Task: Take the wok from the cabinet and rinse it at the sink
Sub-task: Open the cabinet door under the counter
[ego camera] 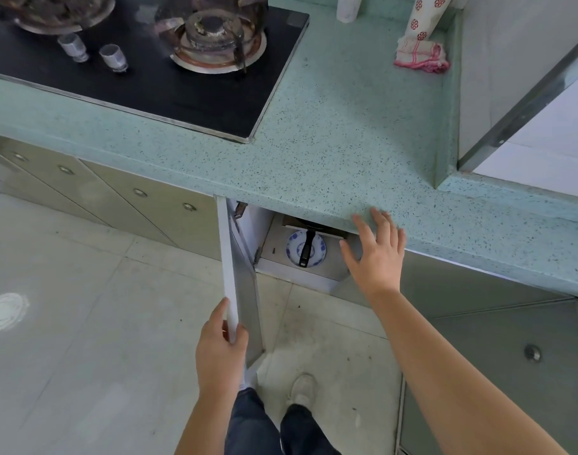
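The cabinet door point(240, 290) under the green speckled counter stands swung open toward me. My left hand point(220, 346) grips its top outer edge. Inside the cabinet, the wok's black handle point(306, 249) sticks out over a blue-and-white plate point(319, 252); the wok's body is mostly hidden under the counter edge. My right hand point(374, 254) hovers with fingers spread in front of the opening, just right of the handle and below the counter edge, holding nothing. No sink is in view.
A black gas hob point(169, 90) with two burners sits on the counter point(340, 133) at the back left. A pink-and-white cloth point(422, 55) lies at the back right. Shut cabinet doors flank the opening. My feet stand on the tiled floor point(84, 307).
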### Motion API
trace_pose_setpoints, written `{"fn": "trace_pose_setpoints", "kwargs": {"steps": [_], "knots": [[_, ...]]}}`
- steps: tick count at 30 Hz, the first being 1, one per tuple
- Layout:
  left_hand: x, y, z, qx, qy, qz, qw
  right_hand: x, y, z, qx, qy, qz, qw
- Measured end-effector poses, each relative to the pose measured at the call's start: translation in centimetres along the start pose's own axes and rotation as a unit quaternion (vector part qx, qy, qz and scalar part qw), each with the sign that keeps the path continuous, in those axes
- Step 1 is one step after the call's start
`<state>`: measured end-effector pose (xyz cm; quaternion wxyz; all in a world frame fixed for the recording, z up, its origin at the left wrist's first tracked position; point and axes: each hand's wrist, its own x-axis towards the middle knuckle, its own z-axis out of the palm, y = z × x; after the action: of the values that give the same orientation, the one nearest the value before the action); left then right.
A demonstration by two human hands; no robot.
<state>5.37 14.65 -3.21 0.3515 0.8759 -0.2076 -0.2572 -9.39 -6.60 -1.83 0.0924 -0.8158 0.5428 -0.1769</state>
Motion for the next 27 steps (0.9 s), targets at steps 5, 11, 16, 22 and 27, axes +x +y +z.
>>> {"fn": "trace_pose_setpoints", "kwargs": {"steps": [5,11,16,22,27], "knots": [[0.2,-0.2,-1.6,0.136,0.034,0.055,0.989,0.0,-0.1,0.2,-0.006,0.001,0.003,1.0],[1.4,-1.3,-2.9,0.171,0.08,0.063,0.98,0.0,-0.4,0.5,-0.008,0.019,0.008,1.0],[2.7,-2.0,-3.9,0.184,0.12,0.053,0.974,0.1,-0.8,1.0,-0.001,0.045,0.018,0.999],[4.3,-2.6,-5.1,0.269,0.124,0.04,0.954,0.1,-1.1,1.7,0.017,0.068,0.035,0.997],[6.0,-3.2,-6.0,0.305,0.108,0.023,0.946,0.0,-1.1,2.1,0.015,0.076,0.036,0.996]]}}
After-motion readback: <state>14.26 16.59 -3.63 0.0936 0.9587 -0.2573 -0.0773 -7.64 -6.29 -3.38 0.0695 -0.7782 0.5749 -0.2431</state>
